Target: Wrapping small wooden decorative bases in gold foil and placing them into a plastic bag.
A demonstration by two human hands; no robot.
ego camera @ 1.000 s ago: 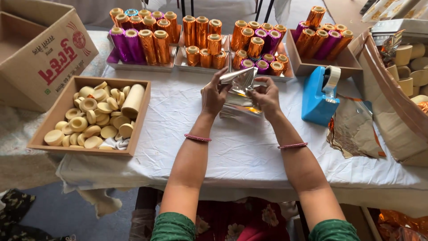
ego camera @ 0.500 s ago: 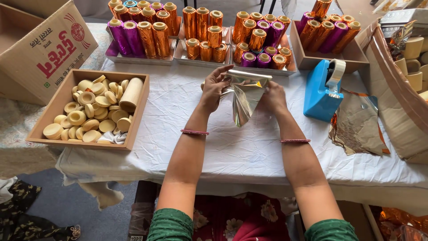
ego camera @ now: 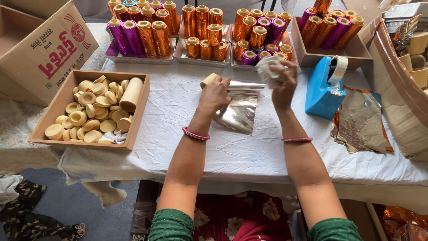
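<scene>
- At the middle of the white-clothed surface (ego camera: 249, 151), seen from the head camera, a pale cylinder (ego camera: 208, 81) is gripped at its end by the left hand (ego camera: 215, 96), whose fingers are curled round it.
- A sheet of silver foil (ego camera: 240, 111) is wrapped partly round that cylinder; its loose flap lies on the cloth just below the hands.
- The other end of the foil is bunched and pinched between the fingers of the right hand (ego camera: 281, 85), which is raised slightly above the surface.
- This piece is judged to be about half wrapped: the foil is rolled round the body, one end is being gathered, and the end by the left hand is bare.
- Behind the hands, trays of finished rolls (ego camera: 200, 33) in orange, gold and purple foil are stood upright, so a good number of pieces are judged done.
- To the left, a wooden box (ego camera: 138, 107) is filled with unwrapped pale discs and one long cylinder, so much is judged left to wrap.
- To the right, a blue tape dispenser (ego camera: 325, 87) is placed near the right hand, apart from it; no tape is seen on the piece.
- Copper-coloured foil sheets (ego camera: 361, 122) are laid beside the dispenser, unused.
- A cardboard carton (ego camera: 40, 49) is set at the far left.
</scene>
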